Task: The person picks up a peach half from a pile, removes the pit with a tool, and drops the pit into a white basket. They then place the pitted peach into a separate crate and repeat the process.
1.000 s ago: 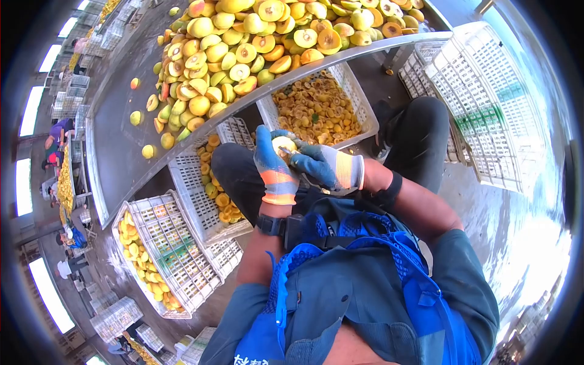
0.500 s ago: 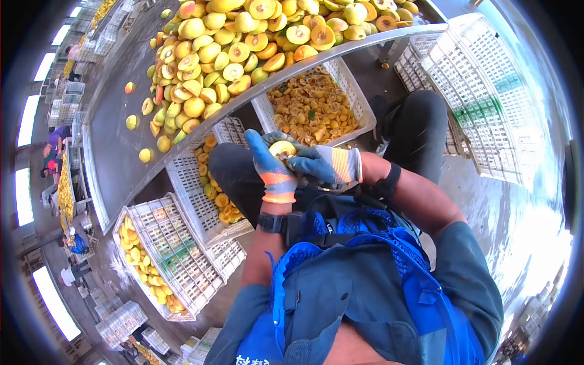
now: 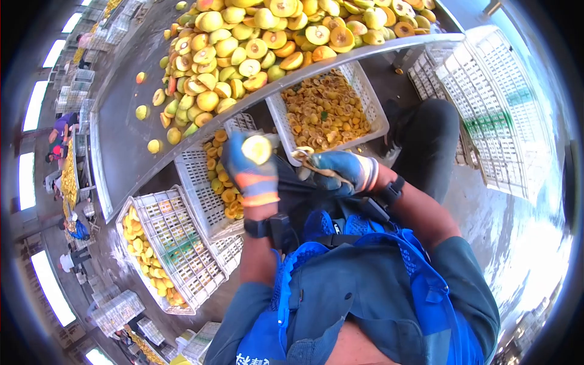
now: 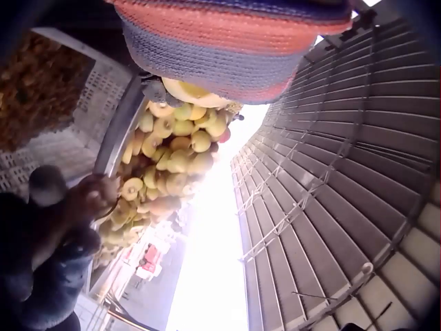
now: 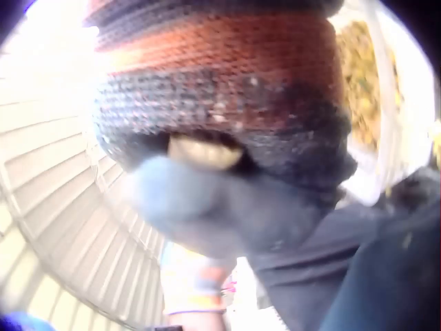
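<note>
My gloved left hand holds a peach half, its pale cut face up, over the left knee. In the left wrist view part of that peach half shows below the striped cuff. Apart from it, to the right, my gloved right hand grips a thin hand tool with a curved, loop-like end. The fingers hide most of the tool, and blur leaves its exact kind unclear. In the right wrist view the curled right hand fills the middle, with something pale inside it.
A heap of cut peaches covers the metal table. Beneath its edge stands a crate of brown-yellow scraps. Another crate with fruit halves stands by the left knee, a fuller one beyond. Stacked white crates stand at right.
The hands were together at the peach half; now they are apart. The left hand has moved left with the peach half, the right hand to the right with the tool.
</note>
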A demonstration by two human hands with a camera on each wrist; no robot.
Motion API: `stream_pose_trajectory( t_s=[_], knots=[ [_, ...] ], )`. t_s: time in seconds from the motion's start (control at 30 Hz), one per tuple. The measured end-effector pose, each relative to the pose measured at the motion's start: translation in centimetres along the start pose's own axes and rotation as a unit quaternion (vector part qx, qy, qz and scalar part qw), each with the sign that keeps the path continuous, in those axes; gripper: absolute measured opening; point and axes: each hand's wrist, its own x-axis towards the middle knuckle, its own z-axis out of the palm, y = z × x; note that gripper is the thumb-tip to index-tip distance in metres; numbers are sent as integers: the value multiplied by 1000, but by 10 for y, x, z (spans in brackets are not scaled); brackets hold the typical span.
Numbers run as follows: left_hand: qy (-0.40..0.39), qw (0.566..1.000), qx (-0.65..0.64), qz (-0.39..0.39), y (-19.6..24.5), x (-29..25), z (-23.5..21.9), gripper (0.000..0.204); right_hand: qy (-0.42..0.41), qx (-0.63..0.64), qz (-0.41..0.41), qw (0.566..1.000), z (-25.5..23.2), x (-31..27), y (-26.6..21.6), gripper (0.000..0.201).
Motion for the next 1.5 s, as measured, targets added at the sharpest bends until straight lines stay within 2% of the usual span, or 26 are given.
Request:
stream_pose_trajectory(
  t_s=[0.03, 0.07, 0.1, 0.13, 0.17, 0.2, 0.23, 0.3, 0.33, 0.4, 0.43, 0.47, 0.53, 0.67, 0.9, 1.03, 1.13, 1.2, 1.23, 1.27, 1.3, 1.33, 1.37, 1.43, 1.47, 1.5],
  knots=[
    [28, 999, -29, -25, -17, 7, -17, 26, 60, -168, -36, 983, -3, -1, -4, 44],
    [59, 992, -58, -92, -45, 14, -33, 24, 152, -367, -78, 914, -15, 4, 3, 44],
    [95, 979, -92, -157, -73, 20, -49, 25, 259, -541, -80, 796, -27, 10, 10, 45],
    [135, 958, -128, -217, -101, 27, -64, 29, 331, -696, -72, 633, -45, 12, 18, 46],
    [145, 981, 94, -84, -107, 34, -74, 31, 332, -670, -53, 662, -54, 15, 23, 47],
    [149, 938, 309, 49, -103, 42, -77, 32, 331, -645, -33, 688, -48, 17, 19, 48],
    [112, 969, 216, 36, -98, 52, -71, 31, 334, -671, -12, 662, -41, 13, 17, 48],
    [26, 999, 24, 7, -60, 78, -48, 31, 345, -661, -24, 667, -43, 17, 21, 49],
    [-28, 996, 53, 69, -58, 93, -31, 29, 358, -648, -54, 670, -48, 19, 22, 49],
    [-77, 992, 69, 68, -56, 117, 22, 34, 368, -630, -80, 679, -50, 16, 15, 48],
    [-98, 981, 163, 37, -40, 127, 39, 46, 375, -620, -94, 683, -52, 15, 12, 48],
    [-207, 948, 242, -25, -19, 143, 49, 61, 375, -622, -100, 680, -56, 13, 11, 48],
    [-295, 902, 307, -76, -12, 163, 74, 68, 374, -627, -109, 674, -65, 10, 15, 47],
    [-275, 891, 355, -64, -13, 161, 93, 67, 384, -610, -118, 683, -53, 9, 12, 37],
    [-271, 909, 309, -71, -17, 164, 98, 66, 366, -513, -164, 759, -33, 7, -3, 40],
    [-267, 925, 257, -80, -20, 165, 98, 62, 368, -472, -234, 766, -40, 10, 3, 40],
    [-329, 895, 281, -106, -1, 175, 95, 63, 372, -471, -243, 762, -39, 4, 5, 39],
    [-318, 909, 247, -106, -2, 179, 95, 57, 385, -481, -228, 754, -35, 1, 4, 39],
    [-315, 917, 218, -112, -5, 177, 92, 55, 380, -464, -283, 749, -37, 2, 7, 36],
    [-313, 923, 188, -120, -5, 173, 87, 53, 379, -449, -272, 762, -33, -1, 5, 34],
    [-230, 960, 143, -77, -13, 162, 88, 50, 378, -435, -261, 774, -27, -6, 0, 33],
    [-208, 966, 136, -66, -21, 155, 90, 46, 379, -419, -251, 786, -23, -8, -4, 32],
    [-196, 979, 56, 0, -26, 148, 86, 41, 380, -404, -271, 787, -25, -6, -5, 30],
    [-184, 974, -59, 114, -24, 129, 69, 36, 379, -387, -298, 786, -20, -1, -16, 27],
    [-189, 963, -97, 167, -10, 123, 59, 36, 367, -327, -364, 791, -25, 12, -16, 28],
    [-211, 951, -129, 186, 0, 114, 53, 41, 345, -308, -361, 810, -19, 14, -27, 29]
  ],
)
